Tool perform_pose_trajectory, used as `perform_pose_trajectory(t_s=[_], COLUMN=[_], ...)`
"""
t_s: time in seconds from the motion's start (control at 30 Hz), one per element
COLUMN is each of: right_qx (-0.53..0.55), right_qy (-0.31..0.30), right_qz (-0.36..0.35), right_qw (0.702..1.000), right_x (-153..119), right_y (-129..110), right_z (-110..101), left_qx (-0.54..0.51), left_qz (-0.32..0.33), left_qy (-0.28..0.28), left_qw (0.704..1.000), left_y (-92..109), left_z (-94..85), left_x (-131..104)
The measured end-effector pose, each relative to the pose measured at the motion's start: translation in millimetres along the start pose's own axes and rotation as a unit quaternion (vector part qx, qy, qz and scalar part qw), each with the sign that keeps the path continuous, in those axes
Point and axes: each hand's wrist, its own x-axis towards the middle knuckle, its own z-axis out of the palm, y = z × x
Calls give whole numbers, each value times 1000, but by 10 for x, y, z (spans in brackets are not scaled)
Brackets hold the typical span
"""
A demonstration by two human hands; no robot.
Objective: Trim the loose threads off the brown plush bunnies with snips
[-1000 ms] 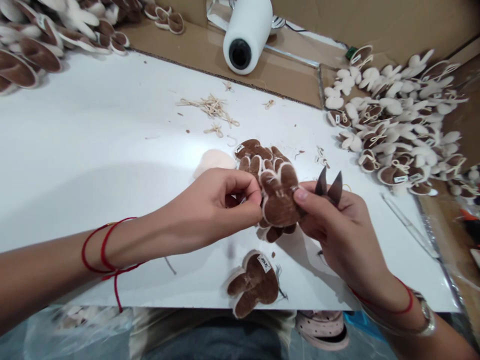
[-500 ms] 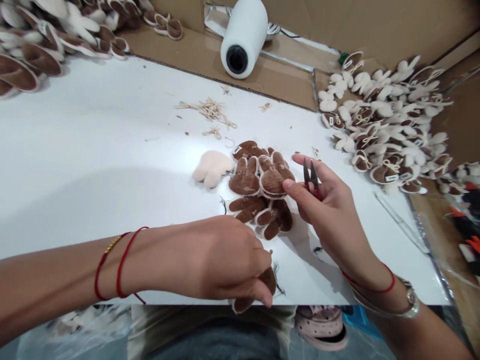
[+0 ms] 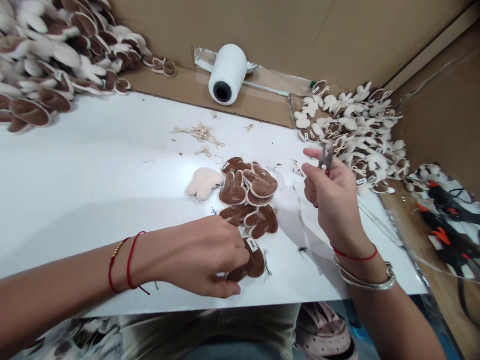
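Observation:
My left hand (image 3: pixel 204 252), closed at the front of the table, grips the edge of a brown plush bunny piece (image 3: pixel 255 261) with a white label; the fingers hide part of it. My right hand (image 3: pixel 333 200) is raised to the right with small scissors (image 3: pixel 326 159) in its grasp, blades up and slightly apart. Between the hands lies a loose group of brown bunny pieces (image 3: pixel 232 189) with pale edges, some overlapping. Left of them is a cream bunny piece (image 3: pixel 203 184), dark thread at its side.
Cream cord bows (image 3: pixel 200 132) lie behind the pieces. A white thread cone (image 3: pixel 230 70) rests against the cardboard at the back. Plush pieces are heaped at back left (image 3: pixel 56 55) and, with bows, at right (image 3: pixel 348 125). Glue guns (image 3: pixel 446 225) lie far right.
My right hand with the scissors has drawn away from the group of pieces. One top piece there now lies turned. The label on the piece at my left hand has come into view.

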Motion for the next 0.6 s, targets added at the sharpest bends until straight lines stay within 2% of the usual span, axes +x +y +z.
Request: perform_pose_trajectory(t_s=[0.13,0.3,0.47,0.6], right_qx=[41,82,67,14], right_qy=[64,132,205,277], right_qz=[-36,-93,-140,-177], right_qw=[996,983,966,944], right_x=[158,314,429,555], right_y=[-79,-154,-192,-170], right_z=[-132,-321,-516,-764], left_qx=[33,89,81,68], left_qz=[-5,-4,-6,4], left_qy=[45,62,97,153], left_qw=[998,994,992,986], left_y=[-66,-99,-100,-81], left_z=[-4,28,59,47], left_x=[-2,4,-12,0])
